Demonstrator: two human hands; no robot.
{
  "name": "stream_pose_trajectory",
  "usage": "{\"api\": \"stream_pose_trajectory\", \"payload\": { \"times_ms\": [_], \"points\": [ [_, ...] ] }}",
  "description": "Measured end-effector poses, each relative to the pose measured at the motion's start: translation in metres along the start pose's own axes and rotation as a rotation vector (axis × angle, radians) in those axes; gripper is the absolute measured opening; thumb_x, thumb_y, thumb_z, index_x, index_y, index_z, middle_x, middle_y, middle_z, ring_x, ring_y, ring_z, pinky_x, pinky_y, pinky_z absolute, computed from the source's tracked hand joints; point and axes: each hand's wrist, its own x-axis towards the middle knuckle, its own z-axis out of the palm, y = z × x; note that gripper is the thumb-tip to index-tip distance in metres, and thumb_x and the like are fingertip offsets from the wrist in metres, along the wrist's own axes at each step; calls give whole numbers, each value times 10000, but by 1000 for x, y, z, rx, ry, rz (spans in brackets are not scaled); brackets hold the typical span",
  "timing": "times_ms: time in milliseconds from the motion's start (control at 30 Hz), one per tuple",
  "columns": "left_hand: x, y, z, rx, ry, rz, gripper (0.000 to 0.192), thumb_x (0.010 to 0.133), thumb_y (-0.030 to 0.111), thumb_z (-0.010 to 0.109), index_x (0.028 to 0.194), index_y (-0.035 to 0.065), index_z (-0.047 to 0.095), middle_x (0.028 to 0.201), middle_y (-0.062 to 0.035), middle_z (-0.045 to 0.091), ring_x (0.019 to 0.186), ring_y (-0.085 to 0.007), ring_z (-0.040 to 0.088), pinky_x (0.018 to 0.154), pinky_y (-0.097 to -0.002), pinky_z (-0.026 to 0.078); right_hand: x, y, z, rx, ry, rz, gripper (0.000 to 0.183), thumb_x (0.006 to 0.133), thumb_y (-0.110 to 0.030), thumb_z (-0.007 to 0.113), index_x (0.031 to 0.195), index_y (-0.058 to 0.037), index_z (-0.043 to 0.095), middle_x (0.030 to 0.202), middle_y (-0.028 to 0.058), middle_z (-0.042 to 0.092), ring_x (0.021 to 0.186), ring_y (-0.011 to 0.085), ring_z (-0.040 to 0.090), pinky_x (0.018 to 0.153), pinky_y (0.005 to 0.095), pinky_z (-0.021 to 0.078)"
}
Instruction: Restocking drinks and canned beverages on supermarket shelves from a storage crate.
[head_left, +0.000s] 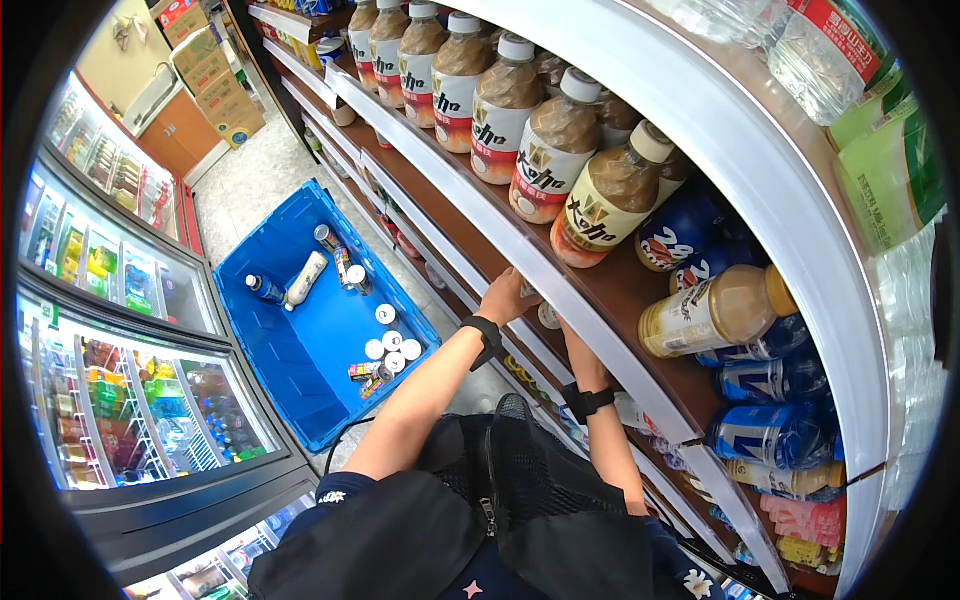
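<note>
My left hand (510, 298) reaches into the shelf level below the row of brown milk-drink bottles (506, 105), its fingers around a can that is mostly hidden by the shelf's edge strip. Close to its right, my right hand (581, 349) is at a white-topped can (549, 315) on the same level; its fingers are largely hidden behind the strip, so its grip cannot be made out. Both wrists wear black bands. On the floor to the left, a blue plastic crate (330, 420) holds several cans (392, 340), a cream-coloured bottle (305, 280) and a dark blue bottle (264, 287).
Glass-door drink coolers (142, 405) line the left side. White shelf edge strips (615, 360) run diagonally before me. Blue-labelled bottles (776, 435) and a tilted beige bottle (712, 311) lie at the right. Cardboard boxes (217, 90) stand beyond the crate.
</note>
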Motion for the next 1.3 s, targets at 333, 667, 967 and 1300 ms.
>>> {"api": "stream_pose_trajectory", "payload": {
  "times_ms": [333,667,967,1300],
  "points": [
    [6,12,-22,-14,-26,4,532,717,139,752,1203,60,551,1134,-193,615,1043,-381,576,879,-428,483,7,-13,-8,405,-16,359,228,897,-210,554,858,-26,682,753,145,667,672,339,629,608,406,509],
    [-47,15,-58,-112,-15,-210,635,806,175,693,1336,-23,403,1259,-236,538,1045,-323,614,884,-390,488,-33,-52,-4,489,-86,693,516,878,-208,624,1334,-62,430,1043,189,633,904,327,627,771,407,490],
    [-249,-136,-216,-465,150,-764,308,870,149,638,1120,-19,573,932,-132,675,821,-186,670,669,-300,524,-105,-138,3,844,-650,767,347,855,-176,626,1159,-14,588,1013,169,669,915,269,663,802,367,507],
    [-397,-293,-268,-242,-22,-1075,512,820,393,671,1110,-24,607,1019,-219,665,965,-304,650,827,-377,508,-198,-235,37,584,-1258,647,365,836,-264,638,1110,-24,632,890,177,697,852,265,682,767,357,515]
  ]
}}
